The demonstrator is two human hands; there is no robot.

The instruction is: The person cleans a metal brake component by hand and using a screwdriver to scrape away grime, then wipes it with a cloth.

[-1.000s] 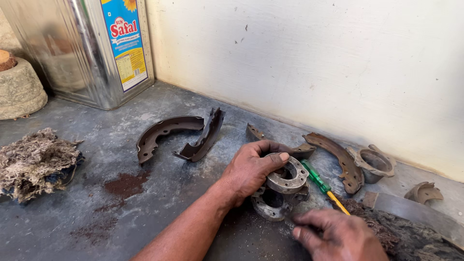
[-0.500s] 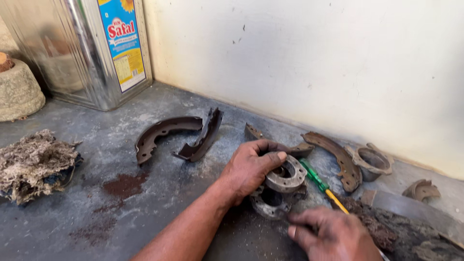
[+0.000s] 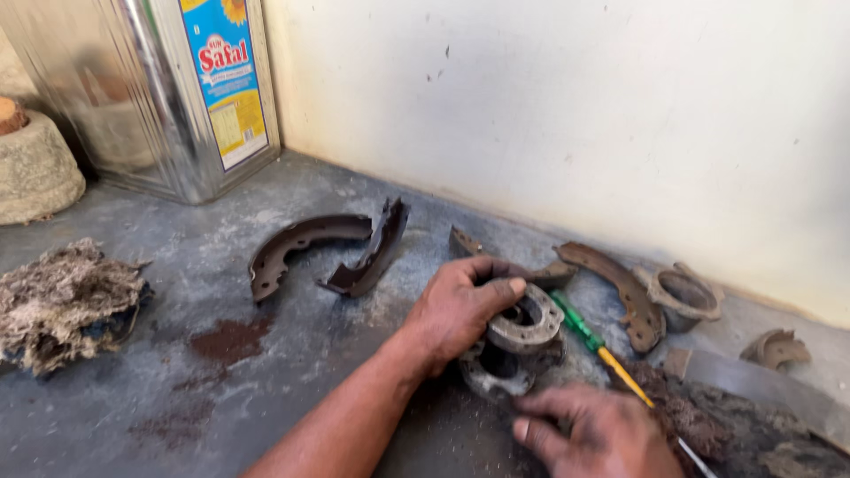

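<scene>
Rusty hub (image 3: 522,332) is gripped by closed left hand (image 3: 456,310); right hand (image 3: 602,434) is curled beside it, grasp unclear.

Our left hand (image 3: 456,310): bare, forearm unsleeved, no glove, ring or watch. Our right hand (image 3: 602,434): bare too, fingers smeared with dark grime.

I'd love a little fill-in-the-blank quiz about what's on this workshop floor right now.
1. The left hand grips a round metal ____ with its fingers.
2. The screwdriver beside it has a ____ and yellow handle.
3. A tall shiny ____ stands in the far left corner against the wall.
4. Two curved brake shoes lie on the ____, left of the hand.

Missing words: hub; green; tin; floor.
</scene>
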